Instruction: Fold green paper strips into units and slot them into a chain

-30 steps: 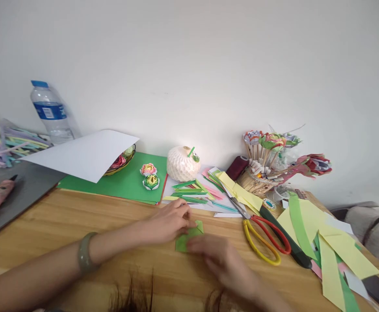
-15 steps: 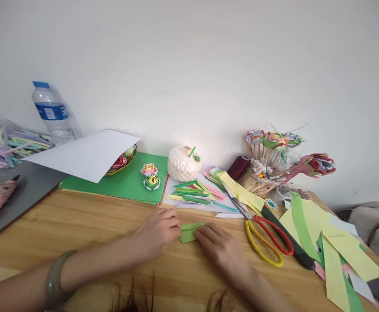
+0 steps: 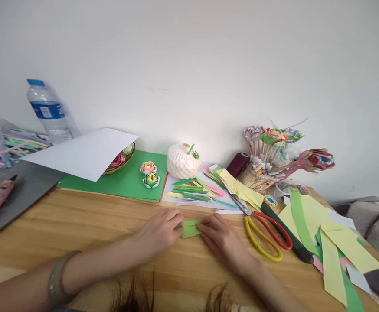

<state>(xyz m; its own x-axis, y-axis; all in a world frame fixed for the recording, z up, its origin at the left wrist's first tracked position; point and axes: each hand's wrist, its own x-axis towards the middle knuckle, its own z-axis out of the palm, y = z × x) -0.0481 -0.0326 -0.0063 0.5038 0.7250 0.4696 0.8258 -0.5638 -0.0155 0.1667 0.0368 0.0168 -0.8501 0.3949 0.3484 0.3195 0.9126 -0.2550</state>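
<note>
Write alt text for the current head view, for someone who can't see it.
Two hands, left and right, hold a small folded green paper on a wooden table. Scissors and paper scraps lie to the right; paper flowers sit behind.

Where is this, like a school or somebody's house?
Probably a craft table, but I can't tell whether at home or school: there are scissors, folded paper flowers and cut paper strips.

Soft, bright light is filling my view, a pale glow is whitening the wall (image 3: pixel 189 78) behind the textured ball (image 3: pixel 182 162), the bottle (image 3: pixel 48 112) is casting a faint shadow, wide-angle distortion is stretching the edges
</note>
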